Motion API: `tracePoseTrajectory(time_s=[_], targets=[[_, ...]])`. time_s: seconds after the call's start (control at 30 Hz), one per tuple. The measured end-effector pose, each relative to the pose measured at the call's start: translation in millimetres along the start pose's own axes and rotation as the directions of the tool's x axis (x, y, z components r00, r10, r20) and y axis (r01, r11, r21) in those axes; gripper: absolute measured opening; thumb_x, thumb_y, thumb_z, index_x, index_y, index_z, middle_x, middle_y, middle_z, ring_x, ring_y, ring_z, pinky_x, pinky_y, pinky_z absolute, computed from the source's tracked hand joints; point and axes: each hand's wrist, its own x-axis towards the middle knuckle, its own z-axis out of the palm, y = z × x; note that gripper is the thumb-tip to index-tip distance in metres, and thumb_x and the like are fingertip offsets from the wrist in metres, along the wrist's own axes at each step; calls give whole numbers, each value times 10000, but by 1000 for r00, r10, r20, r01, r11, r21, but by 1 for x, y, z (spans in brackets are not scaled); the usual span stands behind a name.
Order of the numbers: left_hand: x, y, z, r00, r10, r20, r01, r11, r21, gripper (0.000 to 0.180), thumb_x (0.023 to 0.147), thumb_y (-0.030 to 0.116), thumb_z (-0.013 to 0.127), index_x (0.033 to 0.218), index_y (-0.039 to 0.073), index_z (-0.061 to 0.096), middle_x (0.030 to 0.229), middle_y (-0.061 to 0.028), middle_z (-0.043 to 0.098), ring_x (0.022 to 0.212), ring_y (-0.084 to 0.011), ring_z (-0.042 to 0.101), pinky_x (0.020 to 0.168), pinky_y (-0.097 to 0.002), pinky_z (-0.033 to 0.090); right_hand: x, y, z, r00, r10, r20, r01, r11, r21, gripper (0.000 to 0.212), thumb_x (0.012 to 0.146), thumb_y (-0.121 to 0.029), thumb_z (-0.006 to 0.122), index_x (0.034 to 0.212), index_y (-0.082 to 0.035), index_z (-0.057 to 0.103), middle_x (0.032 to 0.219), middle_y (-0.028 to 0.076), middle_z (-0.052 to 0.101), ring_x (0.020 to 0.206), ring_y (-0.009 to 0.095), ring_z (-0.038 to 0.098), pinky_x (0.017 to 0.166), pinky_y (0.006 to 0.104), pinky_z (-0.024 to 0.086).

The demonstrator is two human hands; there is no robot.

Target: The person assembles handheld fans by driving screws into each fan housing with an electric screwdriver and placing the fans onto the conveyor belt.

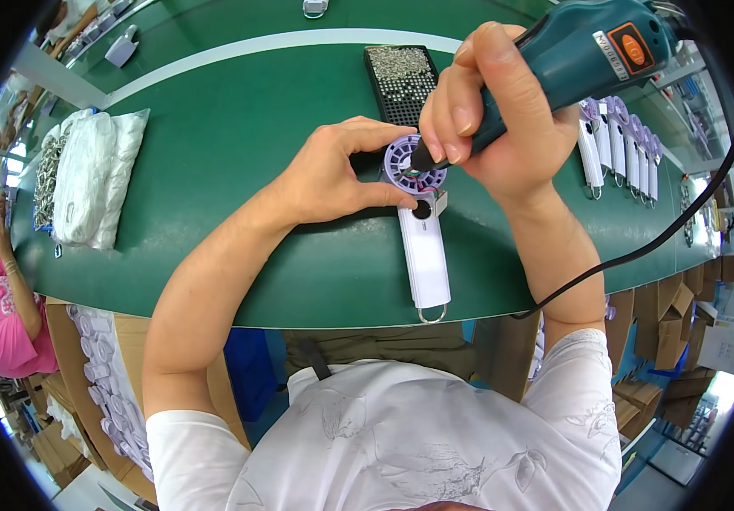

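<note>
- Hands: two, one left hand (328, 175), one right hand (516, 115).
- Electric screwdriver (584, 55): one.
- Handheld fan (425, 251) between the hands: one.
- Fans in the right-hand row (590, 155): about six; overlap prevents an exact count.
- Screw tray (403, 111): one.
- Screws (399, 62): many, too small to count.
- Co-worker in pink (16, 328): one visible.

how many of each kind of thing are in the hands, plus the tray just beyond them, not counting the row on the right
Electric screwdriver in the right hand: 1
Purple-and-white handheld fan in the left hand: 1
Black screw tray beyond them: 1
Total: 3
</note>
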Motion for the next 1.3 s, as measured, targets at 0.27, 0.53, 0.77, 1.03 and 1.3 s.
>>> tracePoseTrajectory(time_s=[0.27,0.53,0.77,1.03,1.3], targets=[[0,8,-3,997,-69,33,72,995,-73,548,664,207,944,1149,55,741,1079,-109,736,1053,-261,661,957,-362,502,-5,1,17,1000,14,7,-11,970,-242,108,1029,-52,525,981,40,553,595,83,537,415,149,505,392,304,444],[4,5,0,991,-134,2,131,967,-217,293,666,115,936,853,50,720,854,-38,735,876,-218,701,883,-352,527,-8,13,27,998,-15,54,31,951,-308,128,919,-43,735,878,-9,619,587,13,582,444,73,538,396,225,402],[4,15,0,1000,-16,-26,14,995,-102,272,683,89,932,834,49,710,882,-28,737,889,-174,701,884,-367,534,-8,10,27,998,26,59,-9,961,-278,95,923,-35,716,884,-4,636,595,18,595,449,72,543,410,221,401],[0,7,1,997,-69,37,70,997,-28,692,674,144,944,1293,8,668,1189,-124,710,1125,-215,650,1028,-340,473,-3,-46,-15,970,-230,-78,214,961,-172,263,1079,-207,445,1061,3,603,603,52,515,400,163,462,398,341,440],[-1,7,0,995,-103,14,104,994,-18,706,669,225,944,1275,-12,668,1214,-174,708,1098,-257,685,1012,-365,502,-24,-24,-89,866,-264,-424,130,938,-320,151,1022,-118,569,977,10,636,601,67,526,419,171,487,433,348,428]])
